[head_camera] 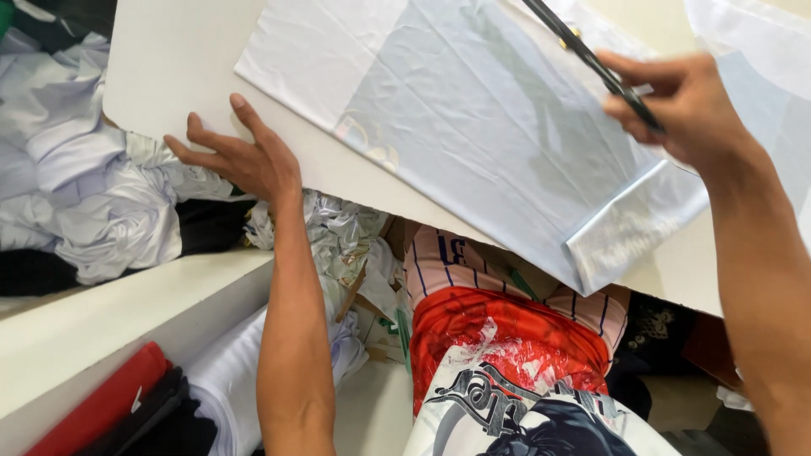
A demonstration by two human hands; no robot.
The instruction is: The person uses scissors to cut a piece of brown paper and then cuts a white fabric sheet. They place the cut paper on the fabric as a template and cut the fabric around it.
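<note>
- Cutting step under way, by the look of it: pale blue-white sheet of glossy fabric (pixel 498 143) lying flat on the white table (pixel 169 59), one edge folded over at the corner nearest the wearer.
- Right hand (pixel 684 105) over the far right part of the sheet, fingers (pixel 646 76) curled and pinching the dark handles of a pair of long black scissors (pixel 583 55); blades running up and away from the fingers toward the top of the view, blade tips out of sight, so open or closed cannot be told.
- Left hand (pixel 241 156) flat on the table edge, fingers (pixel 203 139) spread wide, pressing down, gripping nothing; sheet just to the right of those fingers, apart from them.
- Next move, judged from this: blades brought onto the sheet along a straight line, with the sheet kept taut and still.
- Counted: one sheet, one pair of scissors, two hands.
- Below the left fingers: heap of crumpled white fabric scraps (pixel 93 203); beneath the table edge, more crumpled offcuts (pixel 346 236).
- Toward the wearer from the right fingers: red and white printed garment (pixel 498 355).
- Low left: one red fabric roll (pixel 101 405) beside a white roll (pixel 228 380).
</note>
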